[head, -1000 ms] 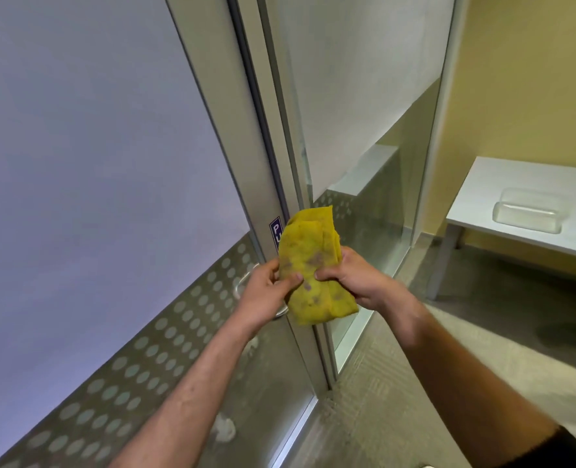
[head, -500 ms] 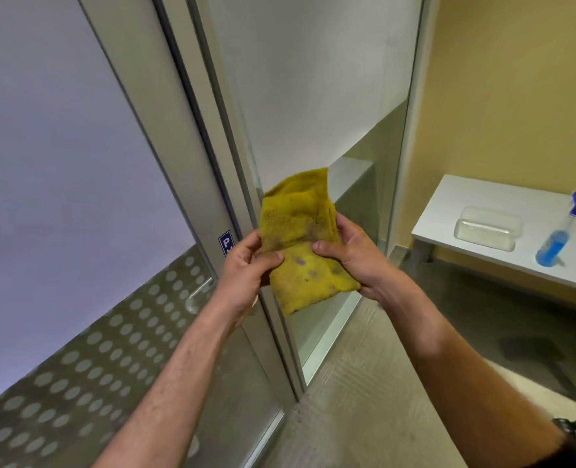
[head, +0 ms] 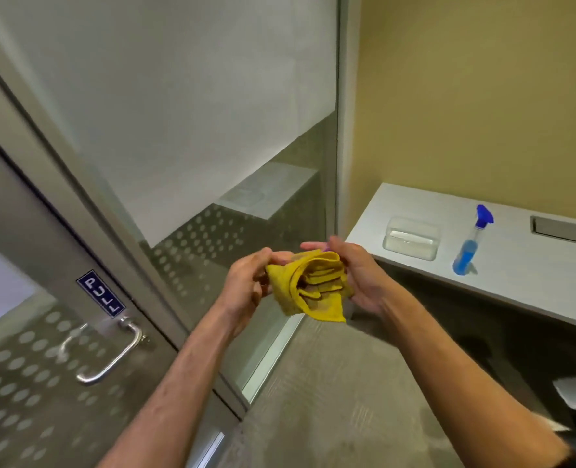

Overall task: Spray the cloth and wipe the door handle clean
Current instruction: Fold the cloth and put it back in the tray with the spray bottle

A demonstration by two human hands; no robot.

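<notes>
A yellow cloth (head: 310,287), bunched and folded, is held between my left hand (head: 246,287) and my right hand (head: 357,275) in the middle of the view. Both hands grip its edges. The metal door handle (head: 114,356) is at the lower left, on the glass door under a blue PULL sign (head: 101,293), well away from the cloth. A spray bottle (head: 470,244) with blue liquid and a blue nozzle stands upright on the white table (head: 533,282) to the right, apart from my hands.
A clear plastic box (head: 411,238) lies on the table left of the bottle. A frosted glass panel (head: 212,130) stands between door and yellow wall. Grey carpet (head: 330,400) is underfoot. A dark chair edge shows at the lower right.
The view has swung right, away from the door. The cloth has moved off the handle toward the table and has been bunched up between both hands.
</notes>
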